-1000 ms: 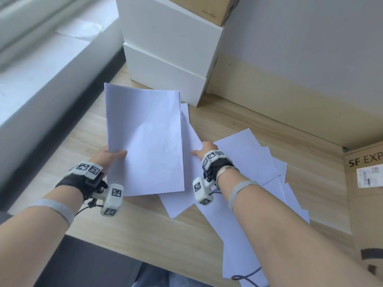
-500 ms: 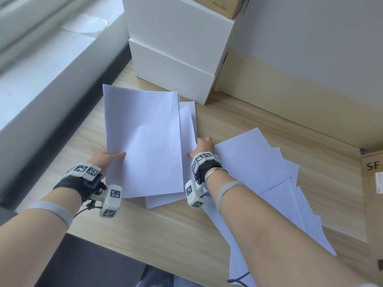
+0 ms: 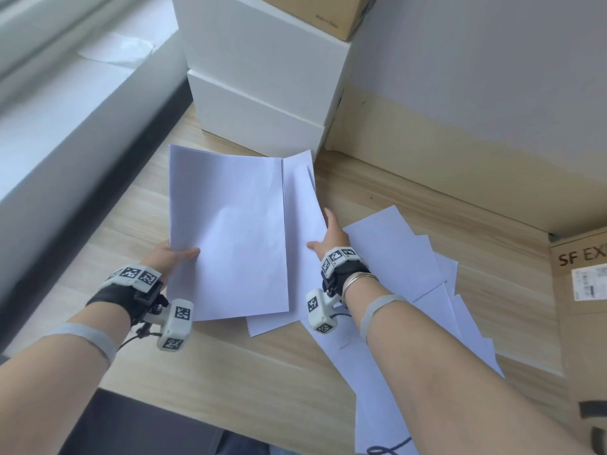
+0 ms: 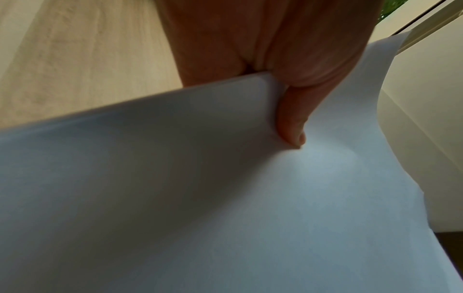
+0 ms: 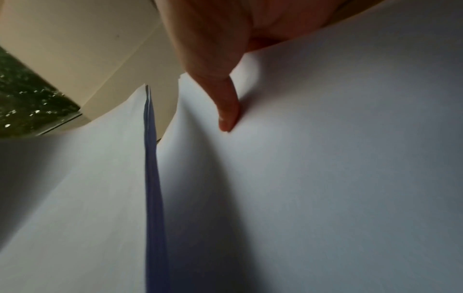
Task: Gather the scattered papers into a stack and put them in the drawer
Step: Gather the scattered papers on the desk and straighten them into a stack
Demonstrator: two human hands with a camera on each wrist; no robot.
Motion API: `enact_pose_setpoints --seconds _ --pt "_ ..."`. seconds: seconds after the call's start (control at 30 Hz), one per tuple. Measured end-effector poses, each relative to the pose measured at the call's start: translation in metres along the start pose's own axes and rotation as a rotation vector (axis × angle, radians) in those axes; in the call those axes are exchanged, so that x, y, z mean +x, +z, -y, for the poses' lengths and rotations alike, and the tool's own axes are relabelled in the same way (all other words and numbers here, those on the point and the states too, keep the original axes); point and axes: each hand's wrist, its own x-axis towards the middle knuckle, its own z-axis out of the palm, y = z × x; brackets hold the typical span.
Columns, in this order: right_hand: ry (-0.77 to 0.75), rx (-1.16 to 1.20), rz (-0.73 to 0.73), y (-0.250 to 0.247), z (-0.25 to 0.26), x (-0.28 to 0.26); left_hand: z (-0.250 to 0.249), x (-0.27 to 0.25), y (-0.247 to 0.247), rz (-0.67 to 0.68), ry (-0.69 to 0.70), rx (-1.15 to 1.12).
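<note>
My left hand (image 3: 174,256) holds a stack of white sheets (image 3: 226,231) by its left edge, thumb on top; the left wrist view shows that thumb (image 4: 291,126) pressing the top sheet (image 4: 225,198). My right hand (image 3: 328,238) pinches a second bunch of sheets (image 3: 300,205) by the right edge, lifted and tilted beside the stack. In the right wrist view the thumb (image 5: 226,111) lies on this paper (image 5: 325,158). More loose sheets (image 3: 404,257) lie fanned on the wooden desk (image 3: 377,188) at the right. No drawer shows.
Two stacked white boxes (image 3: 262,93) stand at the back of the desk with a brown carton (image 3: 335,11) on top. A cardboard parcel (image 3: 581,307) stands at the right edge. A window sill (image 3: 49,110) runs along the left.
My right hand has lifted its sheets off the desk and tipped them up against the right side of the stack. The left hand keeps its hold.
</note>
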Motion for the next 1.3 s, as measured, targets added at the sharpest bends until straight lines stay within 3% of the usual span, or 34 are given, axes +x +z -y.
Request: enact_pose_setpoints --seconds 0.13,0.8,1.07,1.3 --pt "0.070 -0.092 -0.010 -0.026 -0.016 -0.002 -0.001 0.002 0.012 0.008 -0.006 0.021" --pt "0.274 0.176 -0.338 -0.144 -0.102 -0.031 0.014 0.003 0.067 0.015 -0.047 0.133" --pt "0.223 0.082 -0.069 -0.102 -0.089 -0.034 0.014 -0.011 0.091 0.025 -0.095 0.182" --pt "0.187 -0.010 0.072 -0.055 -0.059 -0.035 0.017 -0.017 0.097 0.032 -0.104 0.180"
